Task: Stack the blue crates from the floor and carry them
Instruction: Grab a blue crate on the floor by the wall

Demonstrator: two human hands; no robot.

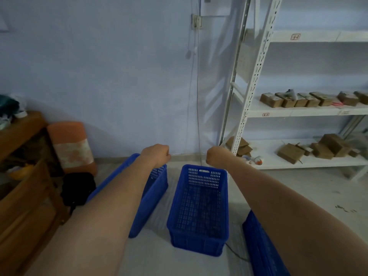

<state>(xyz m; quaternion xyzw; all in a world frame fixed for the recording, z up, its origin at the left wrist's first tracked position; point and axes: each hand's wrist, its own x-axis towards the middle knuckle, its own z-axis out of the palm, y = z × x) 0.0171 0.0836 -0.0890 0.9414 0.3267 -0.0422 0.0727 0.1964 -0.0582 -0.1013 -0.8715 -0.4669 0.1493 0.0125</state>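
Three blue perforated plastic crates stand on the floor. The middle crate [199, 208] is empty and lies straight ahead. A left crate [153, 196] is partly hidden under my left forearm. Only a corner of the right crate [260, 248] shows below my right arm. Both arms reach forward above the crates. My left hand [156, 155] is curled into a fist over the far end of the left crate, holding nothing. My right hand [217, 156] is also a fist, just past the far right corner of the middle crate, touching nothing.
A white metal shelf rack [298, 112] with several brown boxes stands at the right. Wooden furniture [25, 186], an orange cushion [72, 146] and a black bag [78, 188] crowd the left. A cord [198, 116] hangs down the wall behind the crates.
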